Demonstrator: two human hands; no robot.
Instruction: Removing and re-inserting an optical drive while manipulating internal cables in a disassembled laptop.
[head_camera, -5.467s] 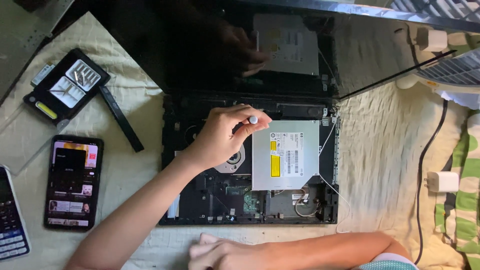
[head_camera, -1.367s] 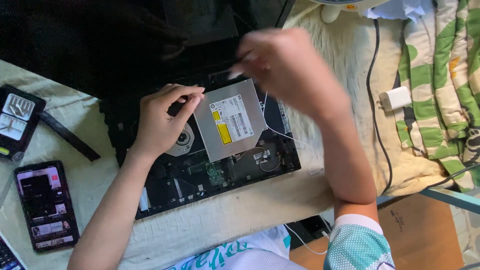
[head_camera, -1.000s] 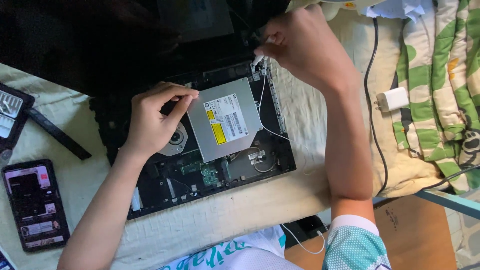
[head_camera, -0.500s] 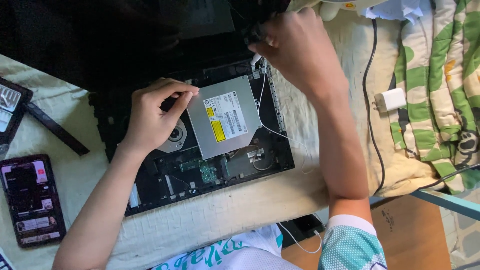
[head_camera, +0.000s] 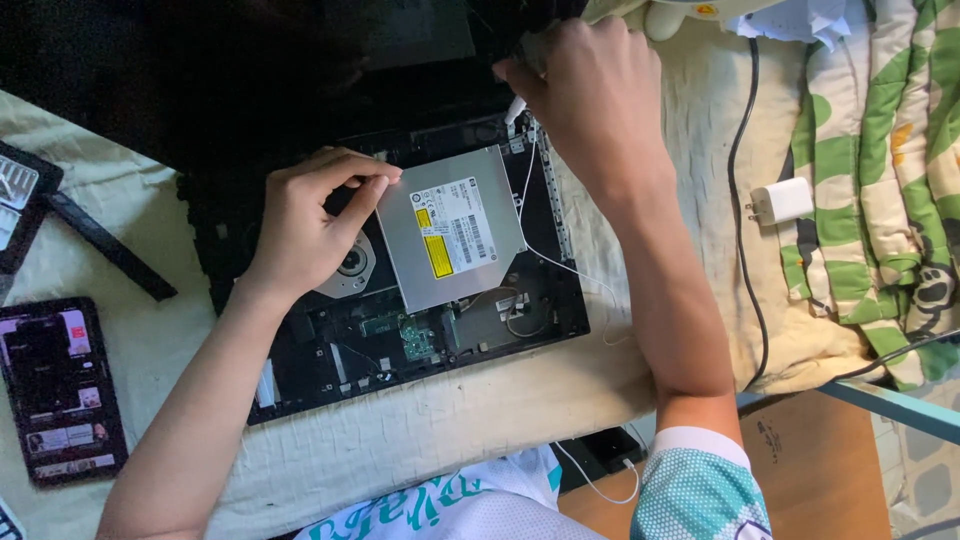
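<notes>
**Two hands at an opened laptop base**

A black opened laptop base (head_camera: 400, 330), its circuit boards and round fan exposed, lies on a cream quilted cloth (head_camera: 420, 440). Seated in the base, toward its far right part, is a flat silver metal optical drive (head_camera: 455, 240) with a white and yellow label.

The left hand (head_camera: 305, 225) rests over the fan, just left of the drive, its thumb and fingertips pinched at the drive's far left corner; whether they clasp the corner or only press on it cannot be told.

The right hand (head_camera: 590, 95) sits at the base's far right corner, beyond the drive, fingers closed around a small white tip (head_camera: 515, 108) that pokes out beneath them. A thin white wire (head_camera: 545, 255) runs from there along the drive's right edge.

Left of the base lie a slim black strip (head_camera: 110, 245) and a black smartphone (head_camera: 60, 390) with a lit screen. Right of the base, a white plug adapter (head_camera: 782, 200) on a black cable (head_camera: 745, 240) lies beside a green and white patterned blanket (head_camera: 880, 180).
</notes>
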